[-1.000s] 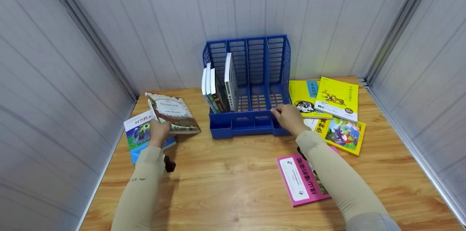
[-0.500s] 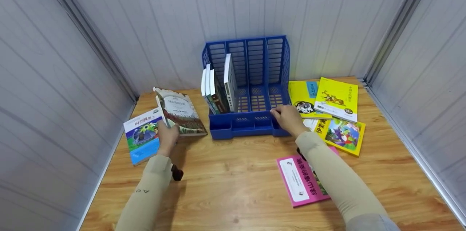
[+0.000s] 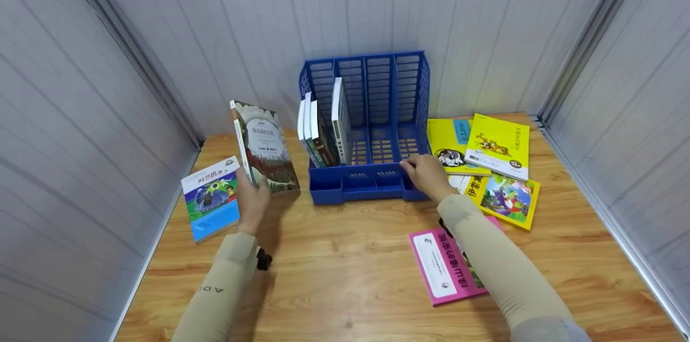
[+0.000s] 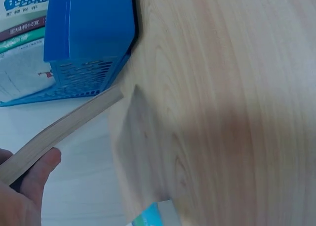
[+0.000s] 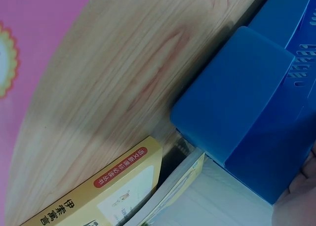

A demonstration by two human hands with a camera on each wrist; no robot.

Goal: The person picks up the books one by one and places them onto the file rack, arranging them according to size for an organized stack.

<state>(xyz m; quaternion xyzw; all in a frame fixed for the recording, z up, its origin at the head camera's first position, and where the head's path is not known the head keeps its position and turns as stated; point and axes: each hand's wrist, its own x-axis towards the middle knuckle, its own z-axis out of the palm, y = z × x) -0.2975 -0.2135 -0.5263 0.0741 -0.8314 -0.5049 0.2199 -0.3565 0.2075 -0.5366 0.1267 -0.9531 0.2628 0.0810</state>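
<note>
Pinching a tilted illustrated book [image 3: 268, 142], the left hand [image 3: 253, 203] is near the blue magazine rack [image 3: 372, 186]; the right hand [image 3: 431, 177] grips its front rim.

yellow book [image 5: 94, 191]: 伊索寓言 | its red label [image 5: 120, 167]: 语文新课标必读丛书 | pink book [image 3: 452, 266], seen small: probably 绿山墙的安妮

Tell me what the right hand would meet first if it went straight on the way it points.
The blue rack, right away: the right hand appears to grip its front edge, though exact contact is hard to judge.
</note>
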